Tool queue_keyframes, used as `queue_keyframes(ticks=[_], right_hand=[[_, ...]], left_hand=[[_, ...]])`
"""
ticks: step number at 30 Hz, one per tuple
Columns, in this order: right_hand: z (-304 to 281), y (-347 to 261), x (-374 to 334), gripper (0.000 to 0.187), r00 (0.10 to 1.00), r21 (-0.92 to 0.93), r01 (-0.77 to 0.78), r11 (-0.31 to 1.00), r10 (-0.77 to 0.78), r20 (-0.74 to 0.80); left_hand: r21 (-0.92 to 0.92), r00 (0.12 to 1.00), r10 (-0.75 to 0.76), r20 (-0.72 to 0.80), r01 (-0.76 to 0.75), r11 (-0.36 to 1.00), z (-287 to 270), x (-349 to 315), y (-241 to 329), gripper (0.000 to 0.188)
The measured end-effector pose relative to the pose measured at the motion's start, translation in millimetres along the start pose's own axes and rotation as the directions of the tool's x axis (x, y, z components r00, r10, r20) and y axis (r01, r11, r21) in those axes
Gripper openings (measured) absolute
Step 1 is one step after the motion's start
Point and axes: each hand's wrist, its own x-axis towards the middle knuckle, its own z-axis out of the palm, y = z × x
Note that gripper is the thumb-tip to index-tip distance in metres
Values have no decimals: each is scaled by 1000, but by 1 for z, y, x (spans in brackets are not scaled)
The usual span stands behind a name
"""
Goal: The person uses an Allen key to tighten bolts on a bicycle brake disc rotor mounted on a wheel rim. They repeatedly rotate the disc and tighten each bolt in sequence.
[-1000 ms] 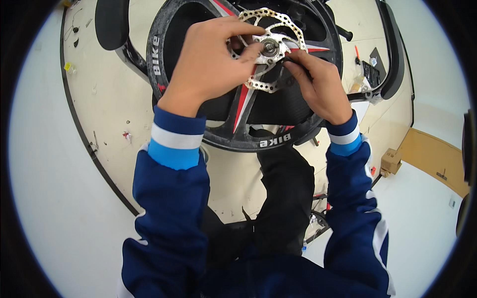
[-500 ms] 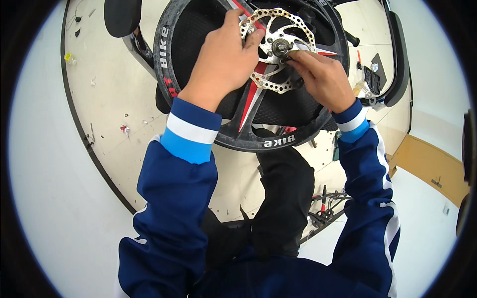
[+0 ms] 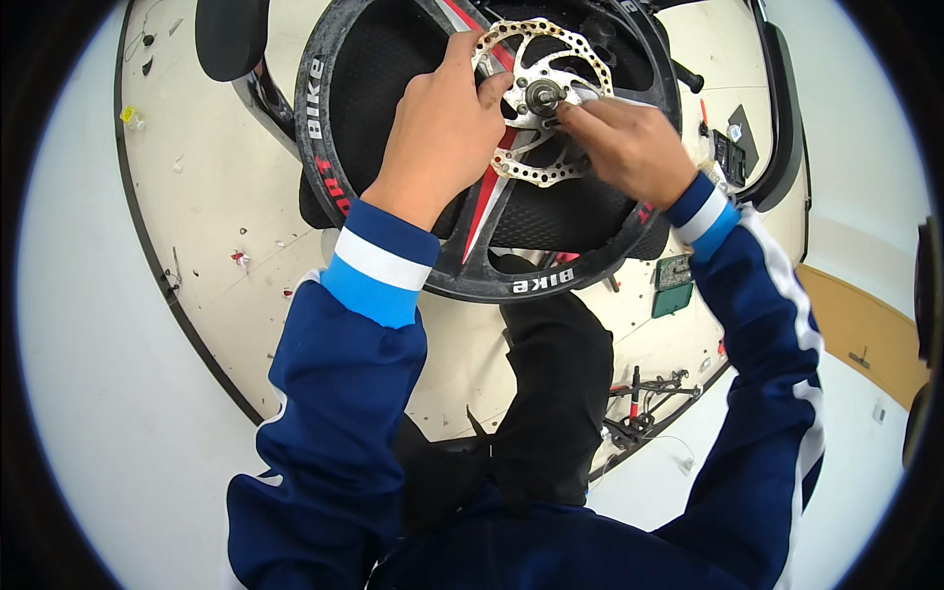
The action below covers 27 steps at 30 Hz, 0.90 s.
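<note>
A black wheel [image 3: 312, 138] with red-and-white spokes lies flat in front of me, raised above the floor. On top of it is a silver brake disc [image 3: 536, 76], drilled with holes around its ring. The hub axle [image 3: 544, 96] sticks up through the disc's centre. My left hand [image 3: 444, 133] grips the disc's left side, index finger along the ring and thumb pressed toward the middle. At the lower right of the axle, my right hand [image 3: 629, 146] is closed, its fingertips pinched by the disc's mounting holes. Whatever lies between them is too small and hidden to name.
A black padded armrest [image 3: 232, 39] stands at the upper left, another curved one [image 3: 784, 128] at the right. On the floor are a green case [image 3: 673, 300], a black tool box [image 3: 729, 157] and a bicycle frame [image 3: 639, 403]. Small scraps lie to the left.
My right hand has turned about the axle, its wrist and elbow swinging outward to the right. The left hand stays on the disc. The whole view has shifted slightly.
</note>
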Motion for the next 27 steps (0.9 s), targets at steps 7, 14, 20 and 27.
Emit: queue_keyframes(ticks=[7,14,20,27], right_hand=[[28,-78,6,13,759,183,-590,786,618,-205],[38,-113,37,8,472,309,-770,558,824,-312],[19,-97,11,11,598,395,-641,658,751,-281],[7,-25,-44,21,134,757,-613,227,974,-184]], left_hand=[[-15,998,23,-52,-24,1000,6,0,-6,40],[12,997,37,-63,-37,999,8,2,-8,43],[-107,996,81,-47,-86,991,8,8,-10,42],[-169,1000,3,19,0,986,6,11,-3,36]])
